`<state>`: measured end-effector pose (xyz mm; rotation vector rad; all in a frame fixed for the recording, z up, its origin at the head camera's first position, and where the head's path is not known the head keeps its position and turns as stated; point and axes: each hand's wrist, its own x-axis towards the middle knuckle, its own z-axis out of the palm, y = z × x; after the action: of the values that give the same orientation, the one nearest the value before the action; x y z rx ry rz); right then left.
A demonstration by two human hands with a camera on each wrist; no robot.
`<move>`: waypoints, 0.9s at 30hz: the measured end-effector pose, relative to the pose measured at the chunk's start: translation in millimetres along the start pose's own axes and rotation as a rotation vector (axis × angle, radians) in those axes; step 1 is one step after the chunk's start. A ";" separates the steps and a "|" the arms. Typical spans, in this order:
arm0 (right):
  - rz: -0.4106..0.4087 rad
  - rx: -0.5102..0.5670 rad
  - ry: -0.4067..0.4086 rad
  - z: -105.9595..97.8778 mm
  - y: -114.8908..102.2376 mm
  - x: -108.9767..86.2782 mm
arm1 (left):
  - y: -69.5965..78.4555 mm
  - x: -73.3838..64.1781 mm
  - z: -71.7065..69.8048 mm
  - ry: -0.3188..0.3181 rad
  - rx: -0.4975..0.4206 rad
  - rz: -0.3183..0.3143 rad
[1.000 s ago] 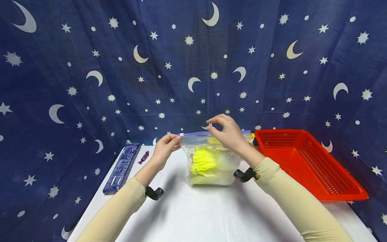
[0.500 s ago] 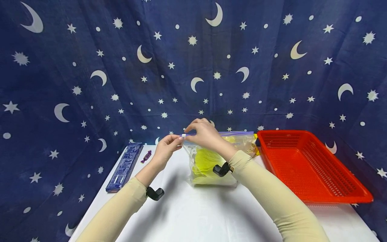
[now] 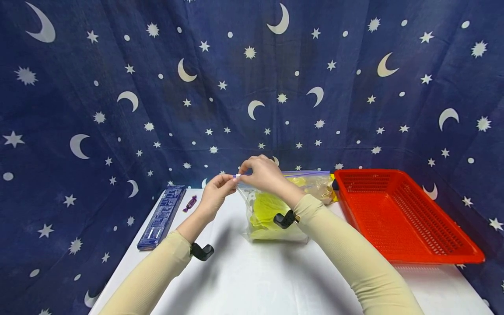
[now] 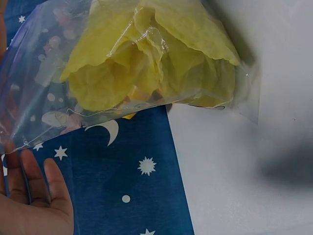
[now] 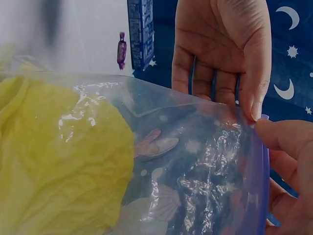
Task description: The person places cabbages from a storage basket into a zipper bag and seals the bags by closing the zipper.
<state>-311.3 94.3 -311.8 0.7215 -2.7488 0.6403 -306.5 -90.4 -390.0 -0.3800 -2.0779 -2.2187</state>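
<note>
A clear zip bag (image 3: 301,236) with a purple closure strip (image 3: 311,173) stands on the white table, holding yellow-green cabbage-like leaves (image 3: 264,212). My left hand (image 3: 214,196) pinches its upper left corner between thumb and forefinger. Right beside it, my right hand (image 3: 267,176) pinches the strip at the small white slider (image 3: 238,176), the two hands almost touching. In the right wrist view, thumb and finger of the right hand (image 5: 288,161) meet at the purple edge. The left wrist view shows the left hand's other fingers (image 4: 58,188) behind the bag's corner.
A red perforated basket (image 3: 411,210) stands at the right. At the left lie a long dark blue packet (image 3: 162,216) and a purple wrapped candy (image 3: 190,204). Something yellow (image 3: 334,188) shows behind the bag's right end. A dark blue star-patterned cloth hangs behind the table.
My right hand has moved left along the purple strip to the slider at the corner and pinches there. The left hand has kept its hold on the corner.
</note>
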 end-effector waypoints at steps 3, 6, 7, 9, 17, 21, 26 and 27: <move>-0.035 -0.037 -0.029 0.7 -1.4 0.6 | -0.9 0.0 -1.1 -0.002 0.024 0.001; -0.077 -0.084 -0.062 0.7 -2.4 0.6 | -1.2 -0.1 -0.9 -0.002 0.045 0.014; -0.087 -0.094 -0.068 0.4 -2.5 0.4 | -1.1 -0.3 -0.6 -0.001 0.049 0.019; -0.100 -0.105 -0.076 -0.4 -2.4 -0.1 | 0.1 -0.6 0.2 -0.002 0.065 0.024; -0.089 -0.071 -0.104 -3.5 3.6 -3.4 | 21.4 -10.5 6.8 -0.026 0.146 0.021; -0.085 -0.065 -0.107 -6.0 5.7 -5.0 | 35.6 -19.3 10.8 -0.035 0.167 0.030; -0.088 -0.078 -0.111 -7.0 6.5 -6.6 | 31.2 -16.0 9.1 -0.039 0.180 0.019; -0.089 -0.079 -0.109 -6.7 6.6 -6.7 | 26.8 -13.2 7.7 -0.037 0.182 0.015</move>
<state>-308.2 105.3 -310.4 0.8791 -2.8037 0.4845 -286.7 -86.2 -366.7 -0.4233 -2.2637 -2.0075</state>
